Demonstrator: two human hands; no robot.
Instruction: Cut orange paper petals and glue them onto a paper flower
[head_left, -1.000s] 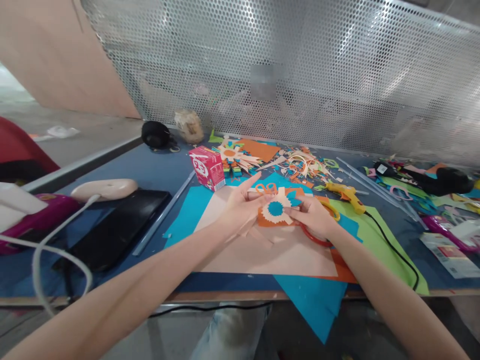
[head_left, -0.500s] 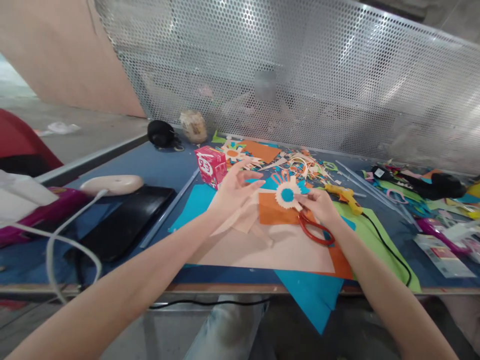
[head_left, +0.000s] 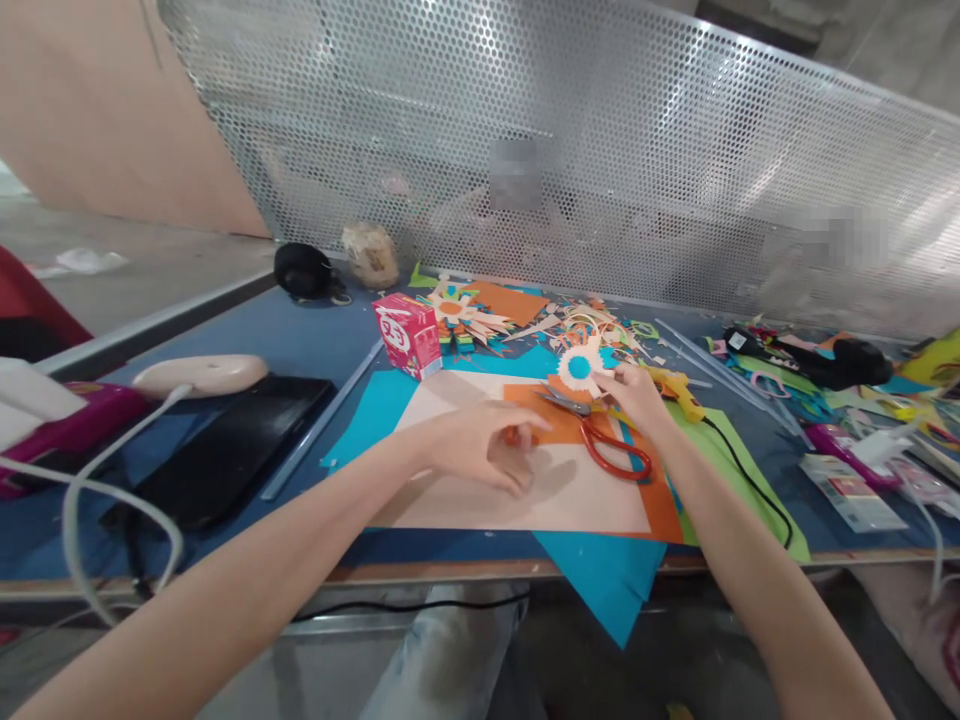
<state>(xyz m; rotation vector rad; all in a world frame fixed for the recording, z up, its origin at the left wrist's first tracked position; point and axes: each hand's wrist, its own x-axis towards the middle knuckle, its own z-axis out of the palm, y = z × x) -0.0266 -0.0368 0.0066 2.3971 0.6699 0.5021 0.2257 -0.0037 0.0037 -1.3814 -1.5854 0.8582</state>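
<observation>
In my right hand point(head_left: 630, 392) is a cream paper flower with a blue centre point(head_left: 579, 368), pinched at its right edge. My left hand point(head_left: 484, 445) hovers over the cream paper sheet point(head_left: 450, 510), its fingers curved with a gap to the thumb and no object visible between them. Between and below the hands, scissors with red handles point(head_left: 616, 462) lie with blades parted, partly over an orange paper piece point(head_left: 559, 430). Loose cream pieces that lay under the left hand are hidden or gone from sight.
A pink box point(head_left: 409, 335) stands behind the left hand. Paper scraps point(head_left: 600, 325) and another paper flower point(head_left: 454, 308) lie at the back. A yellow glue gun point(head_left: 679, 392) with a black cord is right; a black tablet-like slab point(head_left: 225, 450) is left. A perforated metal panel point(head_left: 450, 120) closes the back.
My left hand has come down and curled lower over the cream sheet. The right hand has lifted the flower slightly away, and the scissors' blades now show.
</observation>
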